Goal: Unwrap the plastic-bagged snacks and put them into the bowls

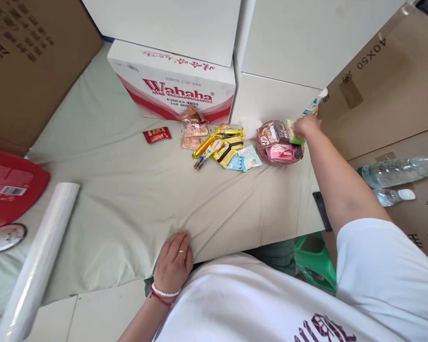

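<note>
My right hand (307, 125) reaches to the far right of the table, its fingers closed on a green-and-white snack packet (293, 131) at the right side of a round, pinkish see-through basket (281, 162). Inside the basket are a brown snack packet (269, 134) and a pink packet (281, 152). Left of it lies a loose pile of snacks, with yellow packets (225, 153), a pale blue-green packet (249, 157) and pink-and-clear packets (194, 137). One red packet (157, 135) lies apart. My left hand (174, 261) rests on the cloth near the front edge, fingers laid flat, holding nothing.
A Wahaha water carton (178, 90) stands behind the snacks, against white cabinets (281, 42). On the left are a clear plastic roll (43, 256) and a red object (14, 185). Bottles (399, 172) and a dark flat object (322, 211) lie right, beside cardboard boxes (388, 85).
</note>
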A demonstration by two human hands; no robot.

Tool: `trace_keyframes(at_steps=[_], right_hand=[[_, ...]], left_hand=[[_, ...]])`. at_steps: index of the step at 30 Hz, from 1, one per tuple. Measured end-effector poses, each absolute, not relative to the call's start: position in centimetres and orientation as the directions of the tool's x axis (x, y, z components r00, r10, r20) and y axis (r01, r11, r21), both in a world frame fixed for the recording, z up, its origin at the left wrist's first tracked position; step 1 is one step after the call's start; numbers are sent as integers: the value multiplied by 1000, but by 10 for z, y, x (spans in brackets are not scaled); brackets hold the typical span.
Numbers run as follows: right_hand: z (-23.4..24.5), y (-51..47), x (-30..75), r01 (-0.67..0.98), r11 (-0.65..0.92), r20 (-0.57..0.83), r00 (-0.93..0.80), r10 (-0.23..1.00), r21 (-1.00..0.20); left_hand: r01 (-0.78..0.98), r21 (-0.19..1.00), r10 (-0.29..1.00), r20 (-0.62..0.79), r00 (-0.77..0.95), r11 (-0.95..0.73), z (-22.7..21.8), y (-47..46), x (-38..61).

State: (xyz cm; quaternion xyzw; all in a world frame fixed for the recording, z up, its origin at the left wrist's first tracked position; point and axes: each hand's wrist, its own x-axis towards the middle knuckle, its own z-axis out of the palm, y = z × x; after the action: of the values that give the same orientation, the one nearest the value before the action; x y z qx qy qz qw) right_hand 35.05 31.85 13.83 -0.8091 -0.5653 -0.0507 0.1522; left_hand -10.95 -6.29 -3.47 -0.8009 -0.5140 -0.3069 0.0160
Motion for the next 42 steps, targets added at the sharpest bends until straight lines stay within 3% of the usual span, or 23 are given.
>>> trace_keyframes(at_steps=[2, 4, 8, 13, 16, 19, 22, 24, 26, 28, 30, 33, 37, 42], right_hand=[[155, 326, 332, 959, -255, 312, 282, 907, -125], [159, 336, 303, 991, -91, 283, 115, 952, -96], [128, 355, 230, 978, 209, 46, -208, 977, -13], [91, 363, 190, 931, 307, -126, -286, 950, 199], [105, 367, 198, 941, 268, -106, -251, 962, 209], [140, 365, 213, 983, 179, -30, -178, 984, 49], [176, 339, 227, 903, 123, 53, -111, 992, -412], [187, 306, 232, 688, 77, 59, -50, 997, -722], [182, 261, 232, 380, -25, -27, -1, 1000, -925], [160, 210, 226, 163, -138, -144, -26, 989, -977], [126, 158, 215, 45, -247, -250, -73, 965, -968], [72, 88, 194, -237, -507, -486, -146, 862, -829], [29, 33, 170, -378, -602, -584, -175, 792, -703], [20, 20, 176, -330, -488, -510, -22, 860, -808]], left_hand=[[833, 296, 814, 513, 273, -467, -35, -64, -110], [830, 308, 816, 512, 268, -466, -36, -64, -110], [816, 327, 815, 512, 271, -477, -34, -64, -109], [830, 296, 809, 519, 276, -473, -30, -65, -108], [837, 296, 813, 520, 263, -460, -30, -66, -106], [827, 325, 815, 526, 245, -458, -30, -66, -107], [742, 461, 824, 525, 214, -487, -27, -67, -110], [661, 612, 864, 492, 112, -434, -23, -66, -113], [565, 770, 921, 387, -44, -297, -16, -63, -114], [399, 912, 968, 181, -175, -99, -7, -56, -109], [129, 984, 974, -94, -204, 122, 4, -43, -98], [-278, 894, 925, -378, -47, 351, 20, -14, -71], [-373, 780, 865, -448, 227, 502, 26, 20, -28], [-458, 724, 851, -493, 180, 516, 15, 31, 7]])
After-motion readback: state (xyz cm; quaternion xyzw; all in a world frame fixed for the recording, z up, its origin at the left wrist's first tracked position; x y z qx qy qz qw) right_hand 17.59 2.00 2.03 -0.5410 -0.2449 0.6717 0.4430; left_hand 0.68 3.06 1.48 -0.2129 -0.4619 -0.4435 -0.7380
